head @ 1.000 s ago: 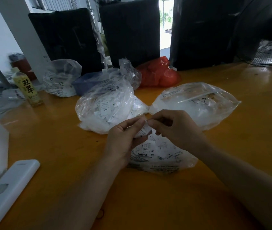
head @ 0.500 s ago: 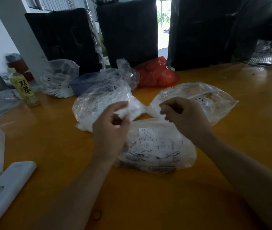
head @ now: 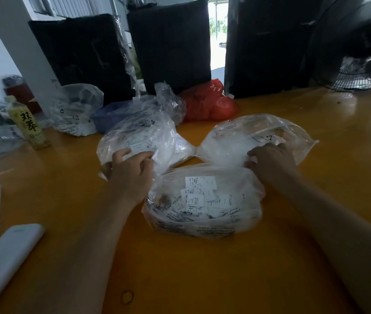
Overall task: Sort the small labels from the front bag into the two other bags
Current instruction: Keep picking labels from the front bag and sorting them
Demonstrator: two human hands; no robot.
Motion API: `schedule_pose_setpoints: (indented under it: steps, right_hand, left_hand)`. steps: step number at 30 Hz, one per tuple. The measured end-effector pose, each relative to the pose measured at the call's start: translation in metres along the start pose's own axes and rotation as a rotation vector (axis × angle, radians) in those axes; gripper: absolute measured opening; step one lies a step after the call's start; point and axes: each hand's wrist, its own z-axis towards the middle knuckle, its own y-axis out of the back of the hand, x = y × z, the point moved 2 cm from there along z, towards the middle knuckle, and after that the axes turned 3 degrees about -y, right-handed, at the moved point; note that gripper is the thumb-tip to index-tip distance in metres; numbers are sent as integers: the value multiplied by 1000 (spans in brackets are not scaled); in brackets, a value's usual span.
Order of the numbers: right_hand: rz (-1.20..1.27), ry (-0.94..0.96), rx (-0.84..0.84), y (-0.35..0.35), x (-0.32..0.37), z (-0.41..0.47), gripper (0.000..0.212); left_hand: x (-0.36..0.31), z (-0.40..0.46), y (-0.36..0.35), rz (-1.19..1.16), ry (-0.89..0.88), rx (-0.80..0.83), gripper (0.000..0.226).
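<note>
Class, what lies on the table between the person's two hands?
In the head view, the front bag of labels lies between the left hand and right hand.

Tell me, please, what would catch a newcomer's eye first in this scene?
Three clear plastic bags on the orange table: the front bag, full of small white labels, and two behind it. The left hand reaches the left bag, the right hand the right bag. Farther back lies a red bag.

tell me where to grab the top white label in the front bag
Pinch the top white paper label by its far edge, coming from above through the open mouth of the front clear plastic bag; it lies flat on the pile, uncovered.
</note>
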Motion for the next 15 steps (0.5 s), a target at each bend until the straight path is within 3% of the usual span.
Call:
schedule_pose_setpoints:
  steps: [4,10,15]
  right_hand:
    - [12,43,-93,0,-2,-1,23]
    - [52,56,-256,15,0,-6,27]
    - [152,119,-377,32,11,-18,35]
  left_hand:
    - [-7,-5,1,14,-36,-35,62]
    - [-14,-8,4,136,-83,-30,69]
    - [-35,-22,13,0,-172,-250,61]
